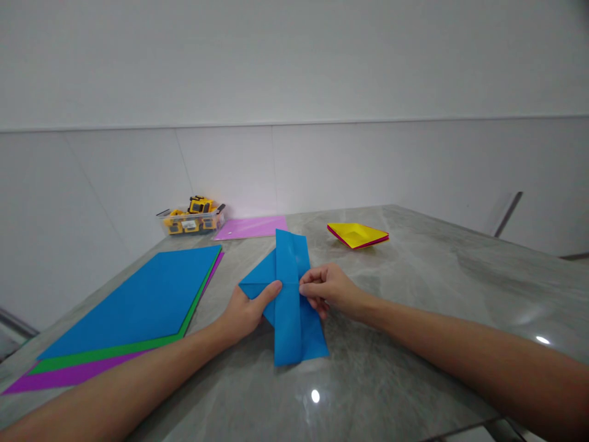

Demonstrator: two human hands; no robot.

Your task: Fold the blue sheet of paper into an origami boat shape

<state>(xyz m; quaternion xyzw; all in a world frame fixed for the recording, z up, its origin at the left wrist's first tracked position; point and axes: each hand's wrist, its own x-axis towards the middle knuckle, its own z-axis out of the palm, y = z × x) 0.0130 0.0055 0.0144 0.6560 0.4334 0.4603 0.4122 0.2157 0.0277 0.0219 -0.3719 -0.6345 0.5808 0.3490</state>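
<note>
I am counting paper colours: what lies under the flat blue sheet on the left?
Beneath the blue sheet, a green sheet and, lower, a purple sheet show along its near and right edges. The rest is covered, so anything else there cannot be seen.

No wording, brand or number can be read. The one label that shows is a small white sticker [188, 224] on the near wall of the clear plastic box [207, 224], at nine o'clock from the middle of the view; whatever is printed on it is too small and blurred to make out. The pink sheet [257, 227], also toward nine o'clock, bears a tiny pale spot at its own nine o'clock side, and whether that is a sign cannot be told.
</note>
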